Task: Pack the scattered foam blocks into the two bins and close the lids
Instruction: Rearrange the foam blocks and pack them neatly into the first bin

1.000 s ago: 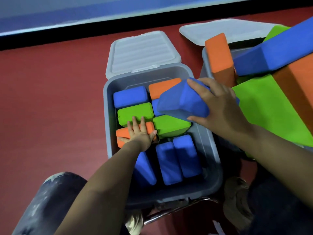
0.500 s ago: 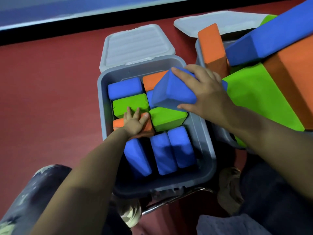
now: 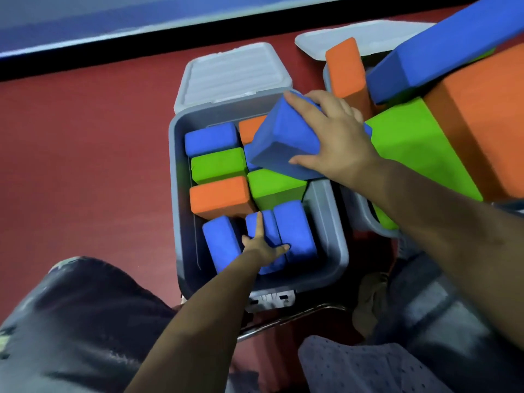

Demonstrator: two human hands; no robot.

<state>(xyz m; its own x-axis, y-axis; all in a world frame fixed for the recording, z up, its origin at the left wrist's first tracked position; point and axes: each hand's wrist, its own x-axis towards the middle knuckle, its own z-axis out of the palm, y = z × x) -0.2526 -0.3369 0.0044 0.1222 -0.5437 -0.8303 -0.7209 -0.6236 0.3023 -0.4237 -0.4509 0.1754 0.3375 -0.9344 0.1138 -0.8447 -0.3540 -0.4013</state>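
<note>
Blue block [image 3: 286,137], long axis slanting toward the bin's [image 3: 337,222] near-left, is gripped by the right hand [image 3: 337,140]; left hand [image 3: 262,245] rests spread on packed blocks.

Left bin [image 3: 174,171] packed with blocks; open gap [image 3: 320,194] along right wall, overhung by tilted blue block [image 3: 283,137].

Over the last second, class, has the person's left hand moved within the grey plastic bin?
Yes. The left hand has moved from the orange foam block toward the bin's near wall, and now rests on the middle blue foam block.
</note>
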